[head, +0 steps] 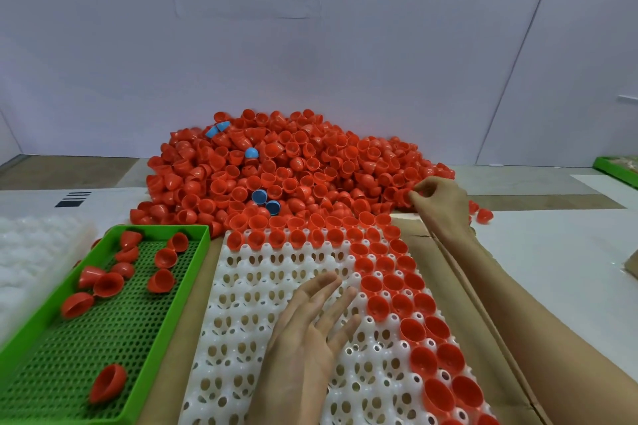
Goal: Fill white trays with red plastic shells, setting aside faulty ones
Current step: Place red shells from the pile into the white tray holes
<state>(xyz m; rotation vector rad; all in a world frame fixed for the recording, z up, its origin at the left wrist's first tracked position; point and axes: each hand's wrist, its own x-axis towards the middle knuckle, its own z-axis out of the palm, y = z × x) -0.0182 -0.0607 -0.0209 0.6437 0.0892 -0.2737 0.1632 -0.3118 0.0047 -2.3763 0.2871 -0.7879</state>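
Head view: right hand (439, 199) pinches a shell (403, 197); tray (241, 304) gaps lie nearer, leftward (left hand (310, 324) flat, empty).

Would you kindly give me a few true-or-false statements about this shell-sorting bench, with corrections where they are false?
1. The left hand lies with straight fingers on the white tray. True.
2. The right hand holds a blue shell. False: it pinches a red shell at the edge of the pile.
3. The green tray holds scattered shells. True.
4. Every pocket of the white tray is filled. False: only its far row and right side hold shells.
5. A few blue shells lie among the pile. True.
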